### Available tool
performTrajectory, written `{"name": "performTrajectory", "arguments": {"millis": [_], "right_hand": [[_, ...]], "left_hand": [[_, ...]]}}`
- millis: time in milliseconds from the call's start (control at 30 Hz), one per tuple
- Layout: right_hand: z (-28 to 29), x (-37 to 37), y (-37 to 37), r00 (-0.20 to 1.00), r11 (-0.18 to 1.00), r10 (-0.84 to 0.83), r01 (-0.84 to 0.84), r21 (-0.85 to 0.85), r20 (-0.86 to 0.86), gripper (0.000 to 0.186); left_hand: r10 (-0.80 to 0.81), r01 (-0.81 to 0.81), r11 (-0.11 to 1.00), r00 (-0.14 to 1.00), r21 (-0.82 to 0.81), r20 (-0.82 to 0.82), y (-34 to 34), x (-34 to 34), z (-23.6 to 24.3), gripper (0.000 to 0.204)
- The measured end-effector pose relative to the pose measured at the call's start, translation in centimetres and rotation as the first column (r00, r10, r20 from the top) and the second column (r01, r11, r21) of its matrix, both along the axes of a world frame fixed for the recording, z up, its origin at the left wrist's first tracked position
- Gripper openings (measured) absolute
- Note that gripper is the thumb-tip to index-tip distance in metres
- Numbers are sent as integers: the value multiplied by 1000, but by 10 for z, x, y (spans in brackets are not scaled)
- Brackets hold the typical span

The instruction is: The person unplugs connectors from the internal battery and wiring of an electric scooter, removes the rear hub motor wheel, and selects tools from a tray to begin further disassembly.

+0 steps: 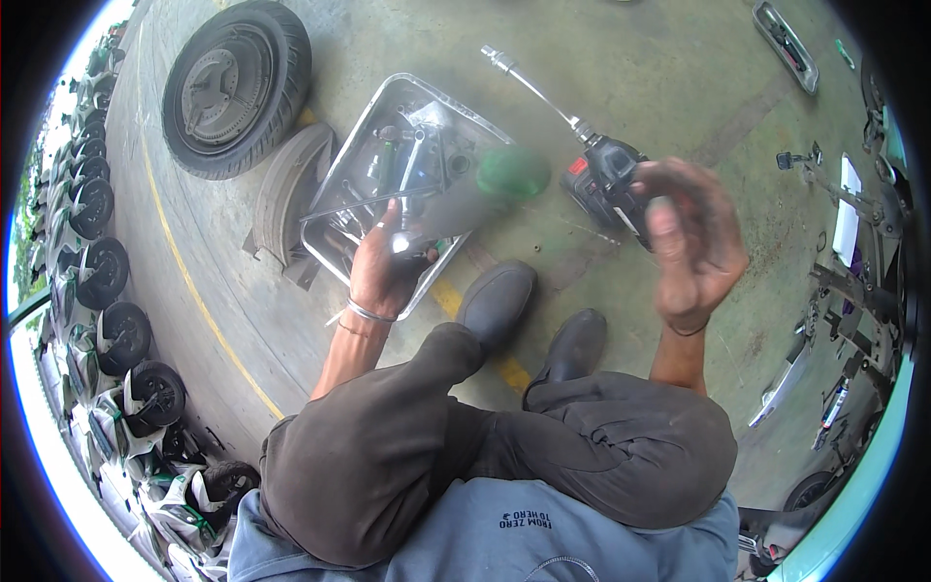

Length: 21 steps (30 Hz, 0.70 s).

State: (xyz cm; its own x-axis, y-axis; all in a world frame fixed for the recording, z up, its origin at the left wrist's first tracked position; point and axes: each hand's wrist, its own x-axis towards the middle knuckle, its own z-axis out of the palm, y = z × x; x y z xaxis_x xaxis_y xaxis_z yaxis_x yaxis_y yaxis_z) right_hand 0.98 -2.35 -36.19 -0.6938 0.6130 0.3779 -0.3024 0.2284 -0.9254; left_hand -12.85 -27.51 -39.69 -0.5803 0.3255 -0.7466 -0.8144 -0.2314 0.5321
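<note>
My left hand (382, 267) reaches over a silver metal tray (335, 136) of tools, its fingers curled and partly blurred. A thin dark rod (344, 207) crosses the tray at the thumb tip. In line with it is a smeared green shape (514, 173); I cannot tell if the two are joined. Under the hand lie a shiny wrench (413, 160) and other metal tools. My right hand (700, 242), blurred, has its thumb and fingers apart beside a black cordless power driver (616, 179) with a red patch. A long socket extension (533, 87) points from the driver to the upper left.
A wheel with its tyre (238, 87) and a curved grey fender-like part (296, 189) lie left of the tray. My shoes (497, 303) stand just in front. A small metal tray (786, 47) sits far right, near vehicle parts (853, 291). Several scooters (126, 335) line the left.
</note>
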Motion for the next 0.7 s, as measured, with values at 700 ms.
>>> {"name": "performTrajectory", "arguments": {"millis": [700], "right_hand": [[-38, 63, 57, 941, 882, -339, 323, -344, 15, 28]], "left_hand": [[-87, 64, 986, 985, -155, -149, 1, -4, -8, 25]]}}
